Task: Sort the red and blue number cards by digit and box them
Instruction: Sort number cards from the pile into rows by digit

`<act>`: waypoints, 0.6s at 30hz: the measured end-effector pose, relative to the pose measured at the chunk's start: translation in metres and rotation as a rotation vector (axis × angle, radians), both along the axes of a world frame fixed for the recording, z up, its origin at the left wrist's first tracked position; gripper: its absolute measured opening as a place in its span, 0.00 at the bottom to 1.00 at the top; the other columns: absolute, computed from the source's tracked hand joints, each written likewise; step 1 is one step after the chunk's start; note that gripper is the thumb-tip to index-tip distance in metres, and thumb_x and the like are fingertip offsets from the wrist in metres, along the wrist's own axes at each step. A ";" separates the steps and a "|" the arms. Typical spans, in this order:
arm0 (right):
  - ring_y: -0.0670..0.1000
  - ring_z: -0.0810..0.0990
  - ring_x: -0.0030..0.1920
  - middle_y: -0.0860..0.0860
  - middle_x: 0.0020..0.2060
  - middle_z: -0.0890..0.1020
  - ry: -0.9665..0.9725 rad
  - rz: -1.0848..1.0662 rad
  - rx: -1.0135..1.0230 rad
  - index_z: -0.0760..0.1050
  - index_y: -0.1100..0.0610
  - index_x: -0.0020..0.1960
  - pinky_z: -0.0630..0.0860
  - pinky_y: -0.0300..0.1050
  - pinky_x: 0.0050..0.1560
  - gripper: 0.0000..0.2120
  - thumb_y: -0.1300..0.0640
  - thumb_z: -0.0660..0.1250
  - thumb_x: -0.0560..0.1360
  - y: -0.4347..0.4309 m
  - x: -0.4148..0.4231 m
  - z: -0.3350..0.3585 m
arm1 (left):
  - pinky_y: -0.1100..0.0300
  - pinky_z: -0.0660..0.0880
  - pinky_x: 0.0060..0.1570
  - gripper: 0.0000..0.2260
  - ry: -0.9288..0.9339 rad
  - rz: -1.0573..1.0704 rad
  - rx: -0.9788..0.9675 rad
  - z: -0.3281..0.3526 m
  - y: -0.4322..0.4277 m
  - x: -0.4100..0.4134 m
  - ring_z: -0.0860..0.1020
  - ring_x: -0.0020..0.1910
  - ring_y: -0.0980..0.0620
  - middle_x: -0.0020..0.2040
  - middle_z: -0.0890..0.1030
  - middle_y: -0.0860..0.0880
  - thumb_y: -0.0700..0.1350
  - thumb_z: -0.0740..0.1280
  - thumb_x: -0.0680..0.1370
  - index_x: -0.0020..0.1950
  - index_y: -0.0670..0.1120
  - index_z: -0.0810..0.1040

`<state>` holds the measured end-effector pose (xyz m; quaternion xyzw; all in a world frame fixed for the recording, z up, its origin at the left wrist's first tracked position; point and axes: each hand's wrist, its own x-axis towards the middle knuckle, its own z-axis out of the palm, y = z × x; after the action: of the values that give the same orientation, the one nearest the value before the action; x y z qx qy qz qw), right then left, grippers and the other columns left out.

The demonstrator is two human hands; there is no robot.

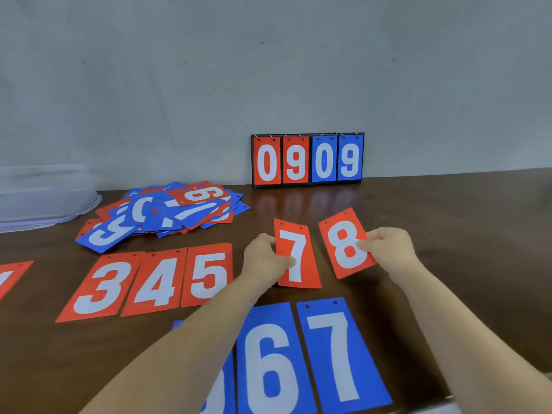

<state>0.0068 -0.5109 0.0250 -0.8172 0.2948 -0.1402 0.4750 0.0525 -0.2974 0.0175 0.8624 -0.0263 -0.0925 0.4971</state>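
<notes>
My left hand (263, 258) grips the left edge of a red 7 card (298, 255) that lies in the red row. My right hand (388, 249) holds a red 8 card (346, 243) by its right edge, tilted, just right of the 7. Red cards 3 (101, 286), 4 (156, 282) and 5 (209, 274) lie side by side to the left. In front, blue cards 6 (268, 363) and 7 (340, 354) lie flat; my left forearm hides part of another blue card. A loose heap of mixed red and blue cards (161, 213) sits at the back left.
A flip scoreboard (307, 159) reading 0909 stands against the wall. A clear plastic box (44, 201) rests at the far left. Another red card (12, 276) is cut off by the left edge. The dark wooden table (448, 219) runs on to the right.
</notes>
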 end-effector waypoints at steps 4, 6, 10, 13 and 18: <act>0.54 0.79 0.49 0.52 0.49 0.82 0.163 -0.036 -0.346 0.77 0.52 0.51 0.74 0.45 0.45 0.07 0.54 0.70 0.73 -0.014 -0.006 -0.017 | 0.53 0.76 0.55 0.30 -0.139 0.009 0.362 -0.008 -0.010 -0.008 0.75 0.62 0.47 0.63 0.75 0.47 0.53 0.73 0.73 0.70 0.47 0.64; 0.53 0.78 0.53 0.51 0.55 0.79 0.193 -0.050 -0.460 0.74 0.52 0.61 0.74 0.45 0.45 0.17 0.50 0.70 0.74 -0.019 -0.011 -0.023 | 0.53 0.74 0.56 0.32 -0.244 0.016 0.581 -0.008 -0.010 -0.011 0.71 0.65 0.48 0.66 0.71 0.48 0.58 0.71 0.73 0.72 0.49 0.63; 0.52 0.73 0.58 0.50 0.59 0.76 0.030 0.116 -0.609 0.74 0.49 0.64 0.74 0.48 0.53 0.18 0.49 0.67 0.75 -0.025 -0.020 -0.034 | 0.53 0.65 0.67 0.28 -0.373 -0.140 0.551 -0.011 -0.004 -0.008 0.64 0.70 0.50 0.72 0.65 0.51 0.58 0.67 0.75 0.73 0.52 0.66; 0.50 0.69 0.61 0.47 0.63 0.74 0.017 0.295 -0.676 0.74 0.47 0.66 0.66 0.45 0.58 0.17 0.51 0.63 0.78 -0.025 -0.026 -0.043 | 0.51 0.57 0.72 0.28 -0.294 -0.355 0.533 -0.016 -0.004 -0.010 0.59 0.74 0.52 0.76 0.62 0.53 0.58 0.66 0.76 0.74 0.54 0.65; 0.47 0.68 0.61 0.46 0.61 0.73 0.005 0.311 -0.774 0.75 0.46 0.65 0.61 0.40 0.54 0.15 0.50 0.61 0.79 -0.023 -0.033 -0.053 | 0.50 0.52 0.73 0.28 -0.300 -0.439 0.569 -0.022 -0.014 -0.012 0.55 0.76 0.54 0.77 0.59 0.55 0.60 0.65 0.77 0.75 0.55 0.63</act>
<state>-0.0264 -0.5335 -0.0277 -0.9706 0.0944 -0.1650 0.1474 0.0408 -0.3113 -0.0043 0.9436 -0.2558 -0.0733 0.1970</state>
